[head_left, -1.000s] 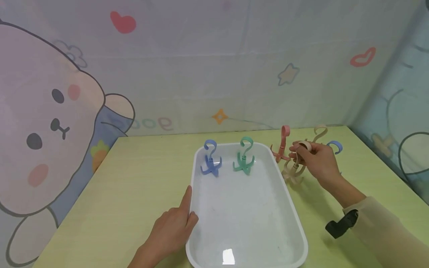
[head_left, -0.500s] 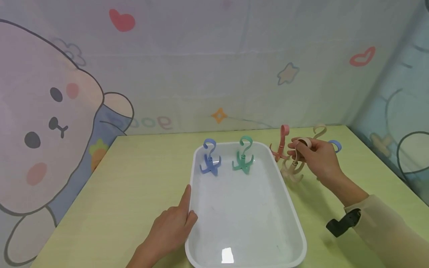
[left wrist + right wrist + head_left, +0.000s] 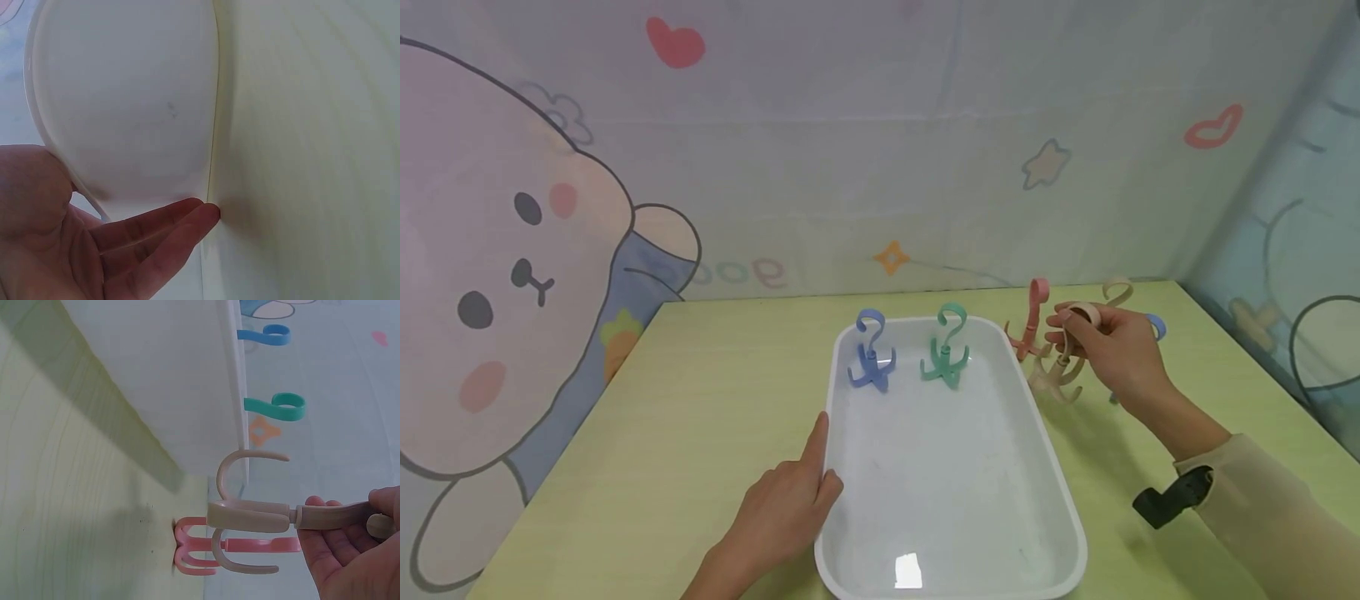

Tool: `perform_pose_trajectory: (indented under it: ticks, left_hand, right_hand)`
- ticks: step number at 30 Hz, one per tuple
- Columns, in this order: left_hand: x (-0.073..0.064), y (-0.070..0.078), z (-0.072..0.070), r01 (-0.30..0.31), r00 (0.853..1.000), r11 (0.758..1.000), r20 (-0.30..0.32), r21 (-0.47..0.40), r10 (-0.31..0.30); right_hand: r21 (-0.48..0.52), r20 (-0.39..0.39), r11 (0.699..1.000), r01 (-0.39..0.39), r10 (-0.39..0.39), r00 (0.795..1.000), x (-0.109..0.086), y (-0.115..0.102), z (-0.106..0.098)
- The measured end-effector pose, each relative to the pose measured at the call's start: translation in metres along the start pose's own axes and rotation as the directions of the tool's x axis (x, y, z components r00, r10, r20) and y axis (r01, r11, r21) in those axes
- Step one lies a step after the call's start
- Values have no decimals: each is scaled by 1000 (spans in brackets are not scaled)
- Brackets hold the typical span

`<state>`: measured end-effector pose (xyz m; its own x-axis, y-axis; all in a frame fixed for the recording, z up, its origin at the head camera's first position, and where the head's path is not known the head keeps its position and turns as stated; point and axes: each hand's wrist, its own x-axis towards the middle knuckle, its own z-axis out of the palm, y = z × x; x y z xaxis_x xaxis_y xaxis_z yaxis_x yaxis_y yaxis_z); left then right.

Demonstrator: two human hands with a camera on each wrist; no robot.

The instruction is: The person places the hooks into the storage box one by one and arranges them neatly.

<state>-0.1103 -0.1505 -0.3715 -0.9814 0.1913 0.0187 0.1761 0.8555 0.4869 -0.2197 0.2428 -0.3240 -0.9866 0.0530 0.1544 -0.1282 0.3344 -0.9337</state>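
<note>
My right hand (image 3: pixel 1120 350) pinches the curled top of a beige multi-prong hook (image 3: pixel 250 515). In the right wrist view this hook hangs above the table, prongs toward the tabletop, beside the tray's right wall. My left hand (image 3: pixel 786 508) holds the left side of the white tray (image 3: pixel 951 467), thumb over the rim and fingers against the outer wall, as the left wrist view shows. Inside the tray's far end stand a blue hook (image 3: pixel 872 371) and a green hook (image 3: pixel 945 365), side by side and upright.
A pink hook (image 3: pixel 1034 312) stands just beyond the held one, near the tray's far right corner. Behind my right hand are another beige hook (image 3: pixel 1120 292) and a blue hook (image 3: pixel 1159 325), both partly hidden. A printed curtain backs the table (image 3: pixel 715 375).
My right hand has risen slightly with the beige hook. More of the blue hook's lower part shows beneath my wrist. My left hand and the tray keep their places.
</note>
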Motion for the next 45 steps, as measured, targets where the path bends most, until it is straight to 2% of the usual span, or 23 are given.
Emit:
perform_pose_trajectory:
  ticks: [17,29,36,42,45]
  left_hand:
    - [1,0,1,4,1000,1000,-4,-4,-5]
    - [1,-1,2,0,1000,1000,-8,-2,0]
    - [1,-1,2,5,1000,1000,-3,-7,-5]
    - [1,0,2,6,1000,1000,-4,-10,-6]
    - [1,0,2,7,1000,1000,-6,-9,-7]
  right_hand:
    - [-21,6,999,43,-43,999,0,-1,-3]
    - [40,7,997,62,-62,998,2,-13,0]
    - [-7,2,998,58,-58,998,-2,-22,4]
    - [8,2,998,58,-58,998,-2,-27,7]
    - [61,25,994,89,-90,996,-3,-29,10]
